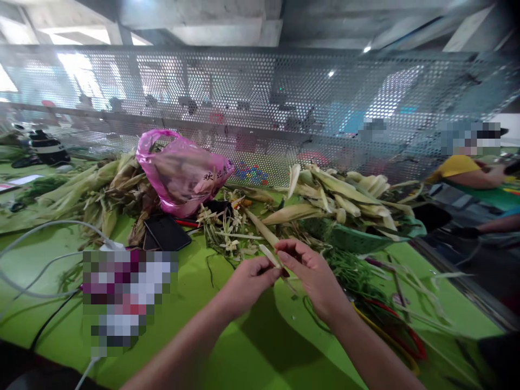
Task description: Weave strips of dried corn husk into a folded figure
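Green table [252, 346] under perforated metal screen [260, 97]. Above its middle, pale slim stalk [262, 227], pinched at near end between thumb and forefinger of left hand [247, 281]; fingers of right hand [312, 271] curled over same end, tips pressed on loose strip. Looks partly stripped, outer leaf not yet off. Lies on diagonal long axis, far tip away and left toward pink bag [182, 173]. Beyond right hand, green basket [357, 238] heaped with pale husks; at left, bigger heap of leafy stalks [101, 189], likely untouched.
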